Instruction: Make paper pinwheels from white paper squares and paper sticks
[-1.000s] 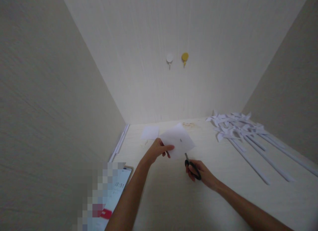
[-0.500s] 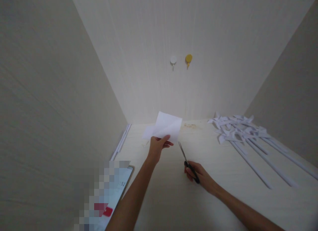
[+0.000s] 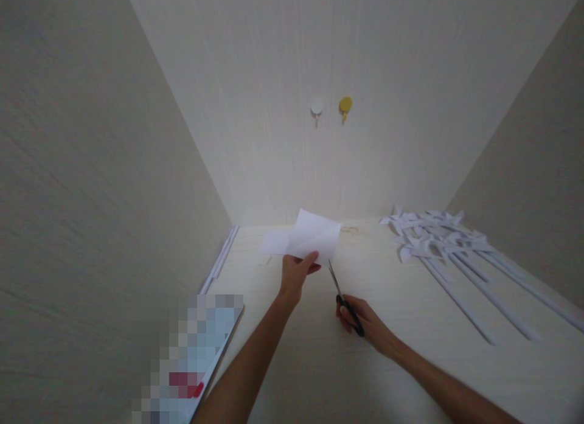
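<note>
Above the middle of the pale wooden tabletop (image 3: 319, 363), the left hand (image 3: 294, 272) is raised and pinches a white sheet of paper (image 3: 314, 236) by its lower edge, thumb on the near side and fingers behind. The sheet stands tilted in the air, and its top corner reaches in front of the back wall. Just beside it to the right, the right hand (image 3: 360, 319) is closed around the black handles of a pair of scissors (image 3: 344, 296). The blades point up and away toward the lower right corner of the sheet; whether the tip touches the paper, I cannot tell. The two hands are apart, and each one holds its own thing.

Behind the held sheet, another small white paper (image 3: 274, 243) lies flat near the back edge of the tabletop. Along the left edge, some thin white sticks (image 3: 219, 263) lie against the wall. At the near left corner there is a flat device (image 3: 196, 363); its face is blurred. Near the back right corner lies a group of white paper pinwheels (image 3: 431, 235), and their long white stems (image 3: 460, 302) run toward the near right.

The tabletop is closed by plain cream walls on the left, the back and the right. On the back wall are two small round hooks, one white (image 3: 316, 106) and one yellow (image 3: 345, 104), side by side.
</note>
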Available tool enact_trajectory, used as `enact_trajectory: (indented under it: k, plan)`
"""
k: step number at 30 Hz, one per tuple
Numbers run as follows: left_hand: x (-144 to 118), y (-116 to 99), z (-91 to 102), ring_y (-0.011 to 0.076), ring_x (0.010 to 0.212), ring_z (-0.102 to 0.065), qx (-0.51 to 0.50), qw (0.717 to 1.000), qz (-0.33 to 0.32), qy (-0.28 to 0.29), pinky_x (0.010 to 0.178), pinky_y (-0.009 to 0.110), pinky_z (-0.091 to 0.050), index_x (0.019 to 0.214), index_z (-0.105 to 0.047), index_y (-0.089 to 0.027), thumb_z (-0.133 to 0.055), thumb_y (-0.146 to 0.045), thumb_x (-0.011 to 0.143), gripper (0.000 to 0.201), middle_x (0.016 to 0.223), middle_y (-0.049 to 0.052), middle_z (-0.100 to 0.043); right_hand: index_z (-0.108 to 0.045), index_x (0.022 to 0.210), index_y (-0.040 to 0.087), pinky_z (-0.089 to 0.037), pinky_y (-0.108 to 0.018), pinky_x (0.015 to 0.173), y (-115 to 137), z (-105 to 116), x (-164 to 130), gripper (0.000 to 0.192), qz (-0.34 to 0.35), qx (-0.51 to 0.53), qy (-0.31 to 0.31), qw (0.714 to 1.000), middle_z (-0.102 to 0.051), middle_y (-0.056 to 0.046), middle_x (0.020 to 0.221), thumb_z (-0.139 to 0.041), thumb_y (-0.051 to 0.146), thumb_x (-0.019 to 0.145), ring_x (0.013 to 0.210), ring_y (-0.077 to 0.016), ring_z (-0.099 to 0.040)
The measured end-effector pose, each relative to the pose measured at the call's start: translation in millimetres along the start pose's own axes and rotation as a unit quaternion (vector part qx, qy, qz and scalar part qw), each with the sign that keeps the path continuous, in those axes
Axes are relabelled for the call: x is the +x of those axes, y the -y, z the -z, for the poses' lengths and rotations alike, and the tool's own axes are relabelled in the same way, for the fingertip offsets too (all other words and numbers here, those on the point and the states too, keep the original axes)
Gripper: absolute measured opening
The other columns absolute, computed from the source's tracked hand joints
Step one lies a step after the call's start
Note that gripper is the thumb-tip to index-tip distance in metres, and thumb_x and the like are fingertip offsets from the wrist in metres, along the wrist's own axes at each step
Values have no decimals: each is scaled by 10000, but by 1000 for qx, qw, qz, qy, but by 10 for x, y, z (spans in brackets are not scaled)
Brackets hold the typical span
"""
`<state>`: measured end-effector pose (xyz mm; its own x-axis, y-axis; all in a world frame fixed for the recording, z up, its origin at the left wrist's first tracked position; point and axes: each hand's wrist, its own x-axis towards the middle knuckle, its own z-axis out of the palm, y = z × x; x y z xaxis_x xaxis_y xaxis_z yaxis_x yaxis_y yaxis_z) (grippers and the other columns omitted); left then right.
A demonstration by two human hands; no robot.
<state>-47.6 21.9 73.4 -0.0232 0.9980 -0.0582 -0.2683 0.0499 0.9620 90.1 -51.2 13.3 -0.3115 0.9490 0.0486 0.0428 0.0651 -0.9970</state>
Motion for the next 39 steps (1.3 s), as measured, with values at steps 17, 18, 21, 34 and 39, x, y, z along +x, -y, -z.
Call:
enact_trajectory:
  k: [17,18,21,34,39]
  plan:
    - [-19,-27,-23,135,530,-601,49,999,-13,8,519,238,-528,686,-649,-80,-652,-177,566,155,622,40,-657,-416,632,171,-273,-217,413,-37,-12,7,396,-11,6,-8,1000,-353,49,487,-432,558,715,439,-75,-340]
    - [-16,-23,-22,137,527,-601,50,999,-13,4,517,239,-527,670,-648,-78,-653,-179,563,147,614,43,-657,-412,632,171,-271,-217,413,-42,-15,10,397,-14,8,-8,1000,-353,49,489,-432,559,716,437,-73,-336]
    - [-11,-13,-20,141,523,-601,49,999,-13,-3,512,240,-526,642,-647,-77,-655,-181,559,133,612,53,-661,-411,637,170,-267,-216,417,-60,-24,19,402,-13,13,-6,1000,-358,49,492,-429,564,716,437,-71,-330]
    - [-16,-11,-27,145,538,-608,59,998,-10,-8,515,229,-523,670,-656,-77,-648,-174,570,140,632,58,-670,-400,623,172,-267,-220,433,-3,-31,16,425,-15,-16,-11,1000,-363,46,492,-410,587,713,453,-77,-326]
    - [-21,-14,-23,149,559,-614,59,998,-9,-4,531,235,-525,681,-658,-82,-652,-186,571,151,648,60,-674,-403,642,172,-265,-222,430,-11,-32,16,422,-20,-13,-8,1000,-366,46,498,-422,588,706,451,-77,-326]
